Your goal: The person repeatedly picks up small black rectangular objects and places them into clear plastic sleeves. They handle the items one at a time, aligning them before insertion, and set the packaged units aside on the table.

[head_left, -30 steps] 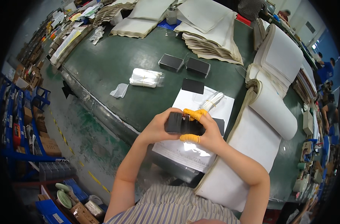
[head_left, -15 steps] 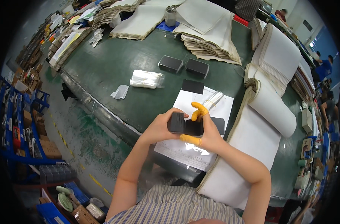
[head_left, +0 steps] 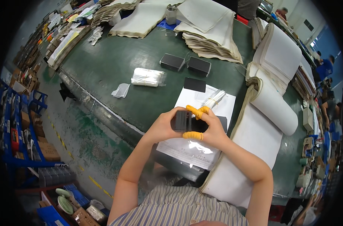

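Note:
Both hands meet around a stack of thin black cards (head_left: pixel 181 121) above a printed white sheet (head_left: pixel 171 147). My left hand (head_left: pixel 164 126) is closed round the stack's left side. On the right, my right hand (head_left: pixel 213 132), with yellow finger cots on some fingers, grips it from the top and bottom edges. A dark flat part (head_left: pixel 200 125) shows inside the right hand; whether it belongs to the stack I cannot tell. Beyond the hands lie a single black card (head_left: pixel 195 84) and a banded bundle of clear plastic (head_left: pixel 214 98). Another black card (head_left: pixel 222 122) shows partly behind the right hand.
Two black card blocks (head_left: pixel 172 62) (head_left: pixel 199 66) lie farther back on the green table (head_left: pixel 103 71). Left of them are a pack of clear bags (head_left: pixel 146 77) and a crumpled clear bag (head_left: pixel 120 90). Large paper stacks (head_left: pixel 213 41) and a curled paper pile (head_left: pixel 250 147) border the area.
My right hand's fingers have moved left and drawn in against the stack. The stack has turned slightly and shifted to the right, narrowing the gap between it and the dark part.

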